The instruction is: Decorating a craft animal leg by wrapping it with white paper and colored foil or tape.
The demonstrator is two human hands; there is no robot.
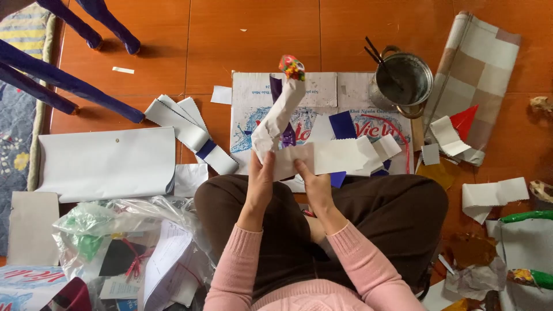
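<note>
Currently, head view, person sitting cross-legged on an orange tiled floor (253,34):

held piece: white paper-wrapped figure with a long curved neck (279,124), topped by a small red, green and yellow head-like knob (292,67); it stands up above the lap, over the cardboard.
left hand: left hand (260,175) is clamped around the lower body of the figure, fingers wrapped on the paper.
right hand: right hand (311,178) pinches a wide white paper strip (340,155) that runs off to the right from the figure's base.
strip end: crumpled, lies beside loose dark blue paper scraps (343,124).
under the work: flattened printed cardboard box sheet (314,89) on the floor, just ahead of the knees.
sleeves/legs: pink knit sleeves, dark brown trousers.
right of cardboard: round metal pot with dark sticks in it (406,80), touching the cardboard edge.
further right: rolled checked beige mat (478,63); red paper triangle (464,120) and white scraps at its foot.
left of cardboard: fan of white paper strips with zigzag edges (184,124); beyond it a large white paper sheet with curled edge (106,164).
near left: clear plastic bag of paper and green bits (115,230).
far left top: dark blue chair legs (86,34) on the tiles.
</note>
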